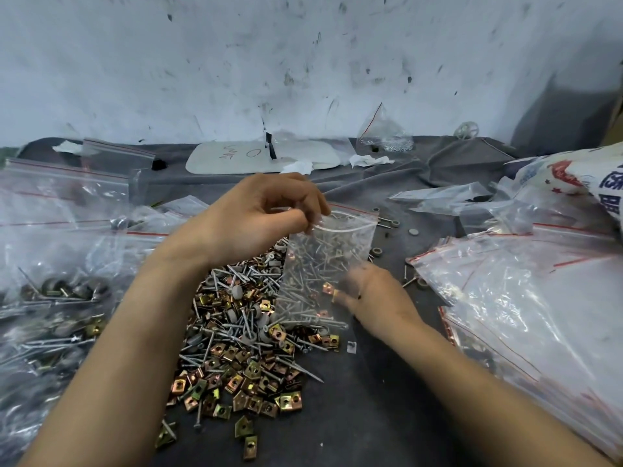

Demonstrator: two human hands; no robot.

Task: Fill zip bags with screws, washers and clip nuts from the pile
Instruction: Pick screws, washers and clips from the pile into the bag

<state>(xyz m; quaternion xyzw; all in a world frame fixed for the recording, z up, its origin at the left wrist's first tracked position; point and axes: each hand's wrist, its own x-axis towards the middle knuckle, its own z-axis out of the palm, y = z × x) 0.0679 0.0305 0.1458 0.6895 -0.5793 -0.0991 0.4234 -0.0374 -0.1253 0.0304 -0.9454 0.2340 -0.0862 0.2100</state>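
Our left hand [259, 217] pinching the bag [332, 251] top, our right hand [377, 294] blurred beside it, grip unclear, pile [242, 358] beneath

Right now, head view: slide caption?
Left hand pinches a zip bag above the fastener pile; blurred right hand beside it.

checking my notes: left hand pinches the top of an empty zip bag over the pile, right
Not empty: the head view shows the zip bag already holding many screws. The left hand does pinch its top over the pile.
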